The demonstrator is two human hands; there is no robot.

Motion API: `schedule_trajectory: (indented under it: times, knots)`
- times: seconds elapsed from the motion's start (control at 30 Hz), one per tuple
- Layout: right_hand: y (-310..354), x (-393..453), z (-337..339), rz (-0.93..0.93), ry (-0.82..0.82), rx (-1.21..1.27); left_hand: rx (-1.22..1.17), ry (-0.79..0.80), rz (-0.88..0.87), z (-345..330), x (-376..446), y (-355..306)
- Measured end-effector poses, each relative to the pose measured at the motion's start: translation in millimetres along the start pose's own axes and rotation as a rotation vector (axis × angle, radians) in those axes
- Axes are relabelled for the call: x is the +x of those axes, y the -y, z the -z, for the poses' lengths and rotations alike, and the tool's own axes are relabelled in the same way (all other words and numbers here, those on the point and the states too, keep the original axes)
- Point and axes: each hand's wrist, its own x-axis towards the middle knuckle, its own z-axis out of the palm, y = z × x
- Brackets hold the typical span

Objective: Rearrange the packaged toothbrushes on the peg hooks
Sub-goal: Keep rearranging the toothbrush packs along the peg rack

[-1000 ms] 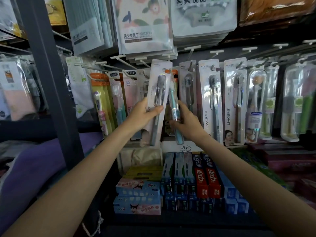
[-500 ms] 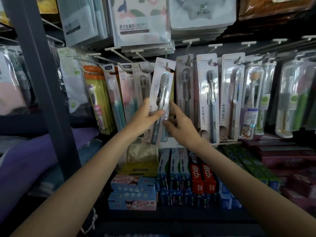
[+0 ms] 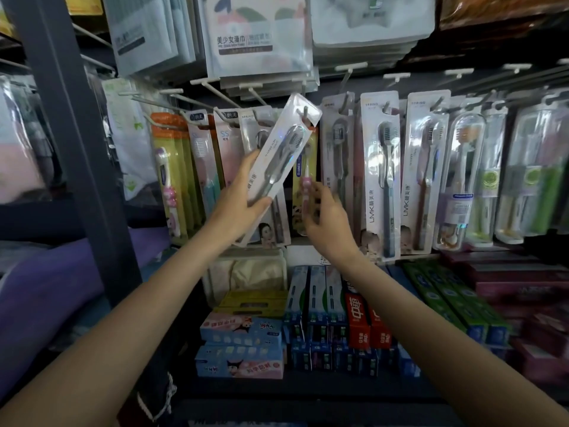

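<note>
My left hand (image 3: 238, 208) grips a white packaged toothbrush (image 3: 281, 155) by its lower half. The pack is tilted to the right, and its hang hole sits at the tip of a peg hook (image 3: 305, 111). Right behind it hangs a yellow pack with a pink toothbrush (image 3: 304, 167). My right hand (image 3: 328, 220) is at that pack's lower part, fingers curled on it; the hand is blurred. More packaged toothbrushes hang in a row to both sides, among them two white LMK packs (image 3: 380, 167).
A dark steel upright (image 3: 70, 124) stands at the left. Large packaged cloths (image 3: 255, 35) hang just above the hooks. Toothpaste boxes (image 3: 335, 315) fill the shelf below. Green toothbrush packs (image 3: 535, 174) hang at the far right.
My left hand has tilted the white pack to the right and raised its top to the peg hook. My right hand stayed behind it, at the pack on the same hook.
</note>
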Motion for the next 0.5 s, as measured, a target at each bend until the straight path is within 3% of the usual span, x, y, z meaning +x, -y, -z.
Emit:
schedule_trajectory:
  times: [0.27, 0.5]
  knots:
    - [-1, 36, -36, -0.197, -0.175, -0.091, 0.085, 0.01, -0.064, 3, 1, 7]
    - [9, 19, -26, -0.049, -0.24, -0.165, 0.192, 0.022, -0.093, 15, 5, 11]
